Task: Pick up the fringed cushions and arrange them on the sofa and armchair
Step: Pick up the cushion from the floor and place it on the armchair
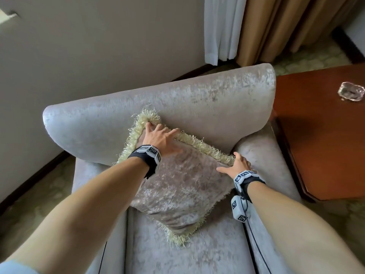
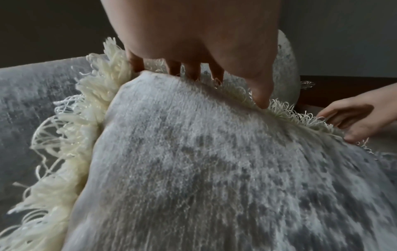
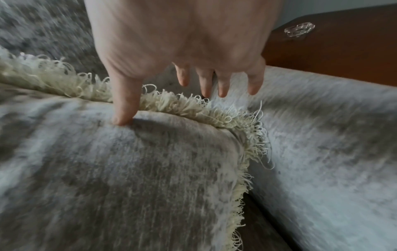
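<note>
Both hands [image 1: 197,151] on cushion [image 1: 177,184] — armchair [image 1: 158,99].

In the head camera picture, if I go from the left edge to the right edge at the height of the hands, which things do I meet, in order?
Wall → armchair back → left hand on the fringed cushion → right hand at the cushion's other corner → wooden side table, with a glass ashtray further back.
</note>
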Available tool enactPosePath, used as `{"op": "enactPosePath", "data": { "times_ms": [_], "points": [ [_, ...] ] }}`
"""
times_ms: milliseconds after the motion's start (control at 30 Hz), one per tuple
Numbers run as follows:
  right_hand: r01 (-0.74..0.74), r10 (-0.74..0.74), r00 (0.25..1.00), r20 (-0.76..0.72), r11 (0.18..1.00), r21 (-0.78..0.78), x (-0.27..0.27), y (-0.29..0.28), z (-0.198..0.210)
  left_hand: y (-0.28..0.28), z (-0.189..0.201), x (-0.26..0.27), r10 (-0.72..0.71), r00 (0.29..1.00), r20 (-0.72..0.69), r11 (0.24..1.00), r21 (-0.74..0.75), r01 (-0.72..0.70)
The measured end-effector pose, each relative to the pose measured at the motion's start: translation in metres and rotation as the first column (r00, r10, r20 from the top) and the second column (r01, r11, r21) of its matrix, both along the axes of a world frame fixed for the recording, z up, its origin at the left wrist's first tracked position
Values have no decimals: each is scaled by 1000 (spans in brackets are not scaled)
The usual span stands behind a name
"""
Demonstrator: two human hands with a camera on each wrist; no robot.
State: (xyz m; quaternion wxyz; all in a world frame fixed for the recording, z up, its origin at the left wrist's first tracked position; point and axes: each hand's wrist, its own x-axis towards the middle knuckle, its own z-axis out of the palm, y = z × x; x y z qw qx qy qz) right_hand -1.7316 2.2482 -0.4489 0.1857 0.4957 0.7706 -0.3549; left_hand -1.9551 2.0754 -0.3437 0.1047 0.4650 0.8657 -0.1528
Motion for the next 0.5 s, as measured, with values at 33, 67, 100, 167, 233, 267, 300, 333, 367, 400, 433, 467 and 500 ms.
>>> {"op": "enactPosePath", "data": {
  "times_ms": [33, 67, 100, 167, 233, 267, 300, 333, 367, 400, 433, 467, 500],
  "points": [
    [-8, 8, 1000, -12, 1000, -14, 0, 2, -5, 0, -3, 0, 11, 1000, 8, 1000, -23, -10],
    [-25, 25, 1000, -15, 999, -24, 1, 3, -7, -2, -5, 1, 26, 999, 21, 998, -52, -25],
    [-40, 40, 999, -6, 998, -42, 3, 2, -10, -4, -8, 4, 45, 998, 36, 996, -83, -42],
    [-99, 105, 993, 54, 990, -103, 5, -2, -14, -11, -11, 10, 73, 996, 57, 989, -134, -64],
    [-238, 259, 948, 187, 963, -128, 7, -11, -16, -19, -13, 11, 76, 995, 62, 982, -179, -63],
    [-311, 331, 912, 244, 943, -117, 7, -16, -17, -23, -13, 11, 76, 995, 70, 979, -192, -61],
    [-360, 375, 884, 279, 927, -103, 9, -22, -18, -26, -12, 10, 74, 994, 76, 978, -201, -58],
    [-389, 399, 869, 294, 917, -92, 10, -27, -17, -29, -10, 10, 71, 995, 75, 975, -216, -53],
    [-400, 407, 862, 301, 912, -87, 13, -33, -19, -32, -9, 11, 64, 996, 65, 970, -238, -47],
    [-412, 417, 855, 308, 907, -85, 15, -39, -19, -34, -9, 13, 54, 997, 49, 965, -260, -39],
    [-421, 425, 848, 317, 903, -84, 17, -45, -18, -37, -9, 15, 39, 999, 31, 962, -271, -29],
    [-437, 439, 836, 330, 896, -85, 19, -50, -17, -40, -10, 19, 24, 1000, 18, 962, -274, -18],
    [-440, 443, 830, 340, 893, -89, 21, -54, -16, -45, -11, 23, 13, 1000, 12, 961, -275, -9]
  ]
}}
